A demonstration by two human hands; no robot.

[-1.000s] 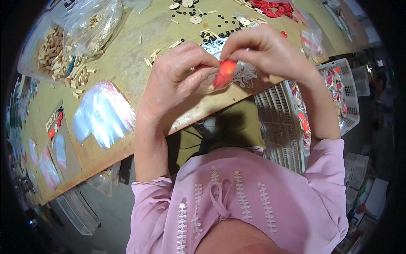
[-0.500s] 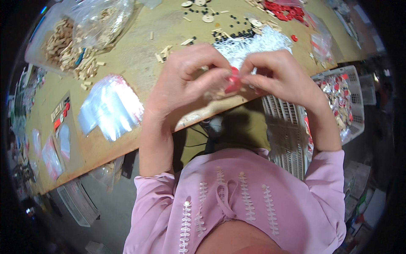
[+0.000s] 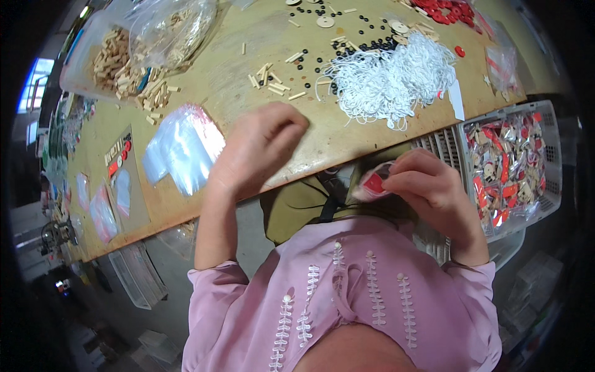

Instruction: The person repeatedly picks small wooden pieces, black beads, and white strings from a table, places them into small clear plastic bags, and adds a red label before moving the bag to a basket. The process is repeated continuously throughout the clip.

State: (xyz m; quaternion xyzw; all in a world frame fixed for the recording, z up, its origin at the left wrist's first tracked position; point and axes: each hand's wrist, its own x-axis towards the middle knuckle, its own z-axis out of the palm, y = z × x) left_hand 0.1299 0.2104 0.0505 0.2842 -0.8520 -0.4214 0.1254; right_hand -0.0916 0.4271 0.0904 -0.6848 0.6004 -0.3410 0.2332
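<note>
My right hand (image 3: 427, 186) is closed on the edge of a small clear plastic bag (image 3: 365, 193) with a red piece inside. The bag hangs over my lap, just off the table's front edge. My left hand (image 3: 266, 142) is above the table near that edge, its fingers curled together, and nothing shows between them. Left of it lies a fanned stack of clear plastic bags (image 3: 183, 149). Beyond my hands is a heap of white string (image 3: 396, 80), with black beads (image 3: 381, 45) and short wooden sticks (image 3: 269, 77) around it.
At the right stands a white basket (image 3: 553, 161) heaped with filled packets (image 3: 505, 164). A clear tub (image 3: 77, 77) of wooden pieces is at the far left. Red rings (image 3: 443, 11) lie at the back right. A sample card (image 3: 133, 198) and more bags lie on the left.
My hands have parted. The right hand moved down toward me, off the table edge, with the bag, while the left stayed over the table. The view has shifted slightly.
</note>
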